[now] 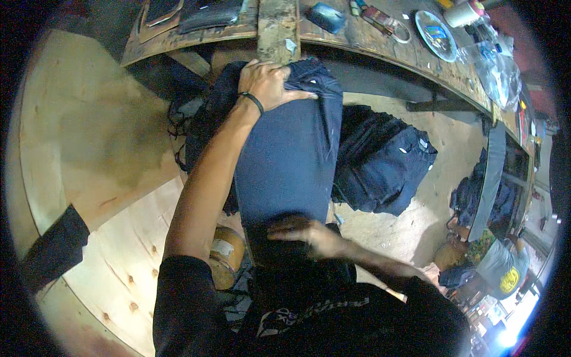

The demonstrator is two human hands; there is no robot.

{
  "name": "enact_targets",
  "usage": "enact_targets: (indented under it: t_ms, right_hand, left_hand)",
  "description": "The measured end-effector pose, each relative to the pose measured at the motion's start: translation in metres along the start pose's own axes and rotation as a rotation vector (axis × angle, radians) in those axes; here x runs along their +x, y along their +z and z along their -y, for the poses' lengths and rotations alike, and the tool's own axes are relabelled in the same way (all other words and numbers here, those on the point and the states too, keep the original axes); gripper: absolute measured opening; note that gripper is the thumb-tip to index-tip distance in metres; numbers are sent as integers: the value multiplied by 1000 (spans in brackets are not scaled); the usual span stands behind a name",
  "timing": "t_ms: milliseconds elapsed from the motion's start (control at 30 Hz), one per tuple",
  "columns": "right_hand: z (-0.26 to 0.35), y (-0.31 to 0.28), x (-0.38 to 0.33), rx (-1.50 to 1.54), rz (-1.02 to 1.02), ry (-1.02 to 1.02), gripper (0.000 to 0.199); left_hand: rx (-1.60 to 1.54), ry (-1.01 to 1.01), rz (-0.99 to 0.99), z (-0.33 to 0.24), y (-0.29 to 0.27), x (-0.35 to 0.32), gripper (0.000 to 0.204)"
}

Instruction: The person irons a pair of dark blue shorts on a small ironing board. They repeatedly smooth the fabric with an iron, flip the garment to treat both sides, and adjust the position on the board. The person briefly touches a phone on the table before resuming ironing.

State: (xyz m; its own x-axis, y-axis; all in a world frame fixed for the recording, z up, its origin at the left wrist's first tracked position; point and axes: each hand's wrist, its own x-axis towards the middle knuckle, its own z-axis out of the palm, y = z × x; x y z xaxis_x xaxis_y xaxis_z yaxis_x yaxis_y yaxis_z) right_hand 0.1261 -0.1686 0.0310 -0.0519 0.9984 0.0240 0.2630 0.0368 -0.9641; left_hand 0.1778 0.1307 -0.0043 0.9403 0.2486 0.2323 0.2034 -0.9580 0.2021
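A pair of navy trousers (284,160) lies stretched lengthwise in front of me, from the wooden plank (278,30) at the table edge down to my lap. At its far, bunched end, my left hand (266,86) grips the cloth, fingers curled over it and thumb stretched to the right. A dark band circles that wrist. My right hand (309,235), smeared by motion, is over the near end of the cloth with its fingers extended and nothing visible in them. Whether it touches the fabric is hard to tell.
A stack of dark garments (383,163) lies to the right. The worktable (369,44) holds a blue-rimmed dish (436,37), a thread cone (464,13) and plastic bags (496,74). A round tan container (226,256) stands beneath my left arm. Another person (502,265) sits at far right.
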Motion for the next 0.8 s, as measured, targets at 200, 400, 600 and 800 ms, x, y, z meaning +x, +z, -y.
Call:
enact_targets:
  t_ms: [200,400,600,800]
  right_hand:
    - [-2,10,32,-219,153,10,73]
    - [-7,62,15,45,67,142,62]
    - [52,18,43,-116,43,247,66]
    - [-50,-94,87,-795,-846,343,92]
  left_hand:
    - [-60,0,8,1,-1,-2,89]
    - [-105,-7,31,5,9,1,88]
    - [-103,-82,-175,-12,-10,-23,94]
    - [-340,-870,-107,-18,-12,-119,103]
